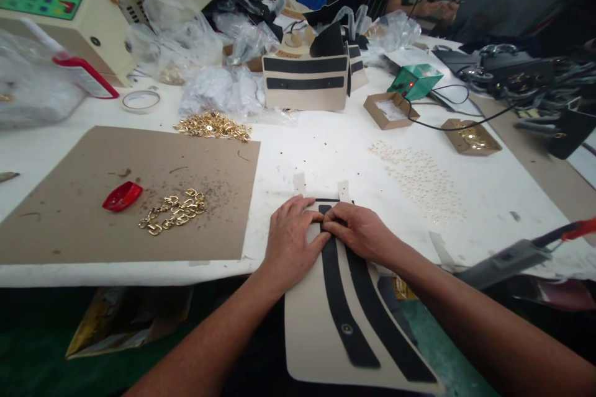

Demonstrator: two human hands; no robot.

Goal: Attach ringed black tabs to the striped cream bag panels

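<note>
A cream panel [316,329] with two black strips hangs over the near edge of the white table [326,149]. Its top end lies on the table under both hands. My left hand [291,239] presses flat on the panel's upper left, fingers together and pointing right. My right hand [361,229] rests on the upper right, its fingertips curled and pinching at the top of the left black strip [342,310]. The two hands touch at the fingertips. A small metal eyelet [346,328] sits low on that strip.
A brown cardboard sheet [93,198] at left carries gold chain links [174,211] and a red dish [121,196]. Loose gold fittings [214,126], pearl beads [421,177], small boxes, a stack of cream panels [305,80] and a cream machine [69,12] lie beyond. Another person sits at far right.
</note>
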